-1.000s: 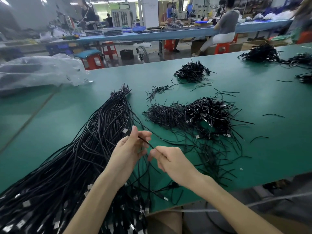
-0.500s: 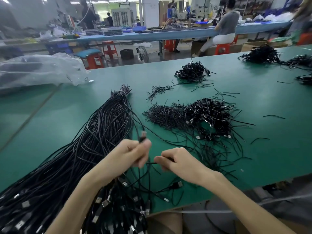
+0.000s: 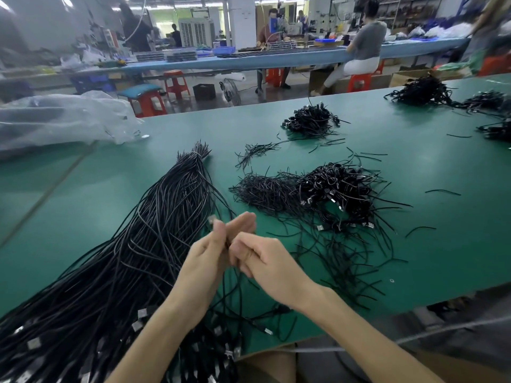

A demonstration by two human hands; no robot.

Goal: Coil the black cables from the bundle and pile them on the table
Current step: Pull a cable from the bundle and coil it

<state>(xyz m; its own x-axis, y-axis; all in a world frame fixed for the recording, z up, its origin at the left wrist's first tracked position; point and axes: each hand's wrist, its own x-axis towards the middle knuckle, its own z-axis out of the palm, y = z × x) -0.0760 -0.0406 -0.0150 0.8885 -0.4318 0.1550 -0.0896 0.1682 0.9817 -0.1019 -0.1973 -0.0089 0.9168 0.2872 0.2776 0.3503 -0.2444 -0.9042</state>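
Fingers [image 3: 221,230] of left hand [image 3: 207,261] and right hand [image 3: 266,268] clamped on cable [image 3: 227,243] | bundle [image 3: 154,230] just left

Left hand [image 3: 211,254] and right hand [image 3: 266,265] touch, fingers [image 3: 241,246] curled together.

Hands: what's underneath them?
Loose black cables crossing the green table, beside the bundle. The left hand and right hand hide most of the cable they pinch; any coil is unseen.

Left hand [image 3: 208,254], right hand [image 3: 266,265] pinch cable [image 3: 227,244] near bundle [image 3: 166,217].
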